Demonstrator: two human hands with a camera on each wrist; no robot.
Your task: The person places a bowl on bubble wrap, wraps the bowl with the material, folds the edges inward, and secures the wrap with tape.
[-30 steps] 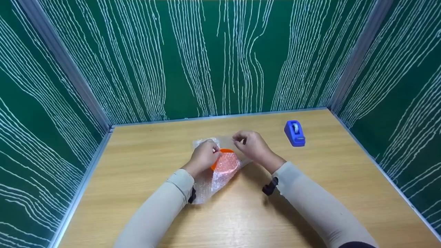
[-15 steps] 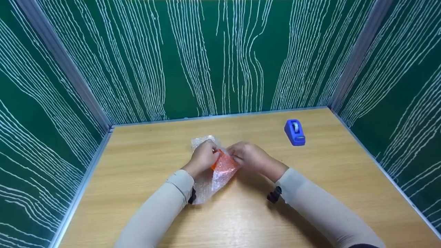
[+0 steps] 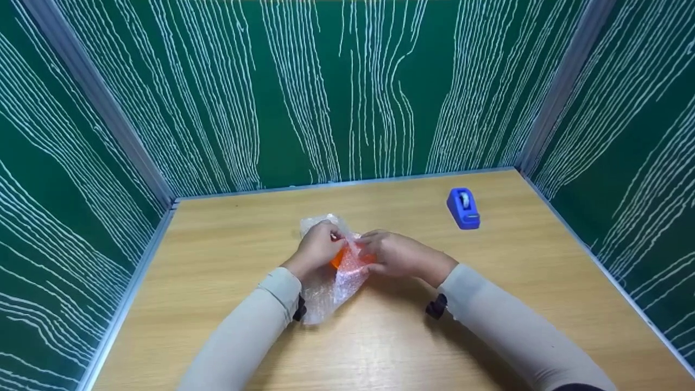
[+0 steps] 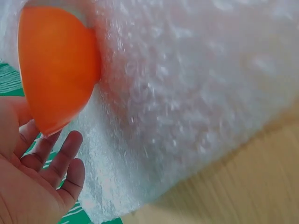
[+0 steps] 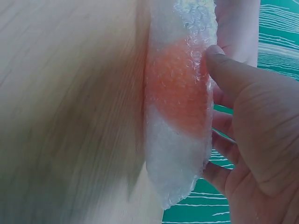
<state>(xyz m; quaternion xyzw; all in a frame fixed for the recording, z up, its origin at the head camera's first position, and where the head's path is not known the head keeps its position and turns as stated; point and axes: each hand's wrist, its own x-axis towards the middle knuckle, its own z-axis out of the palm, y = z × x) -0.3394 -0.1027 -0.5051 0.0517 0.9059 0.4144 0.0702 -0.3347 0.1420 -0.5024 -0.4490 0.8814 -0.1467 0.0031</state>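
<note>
An orange bowl [image 4: 58, 65] lies partly covered by a sheet of bubble wrap [image 3: 319, 304] in the middle of the table. At the bowl's rim, my left hand [image 3: 319, 247] grips with thumb and fingers; its other fingers are loosely bent in the left wrist view. My right hand [image 3: 400, 255] holds the folded wrap against the bowl's right side. In the right wrist view, the thumb of that hand lies on the wrap [image 5: 175, 161] and its fingers are behind the edge. The bowl shows through the plastic there, and its side is fully bare only in the left wrist view.
A blue tape dispenser [image 3: 463, 208] stands at the back right of the wooden table [image 3: 217, 233]. Green panels [image 3: 293, 81] with white wavy lines enclose the table at the back and both sides, joined by grey metal posts.
My right hand has come down and left with the wrap's right-hand flap, folding it over the bowl, and now lies against it. My left hand has stayed at the rim.
</note>
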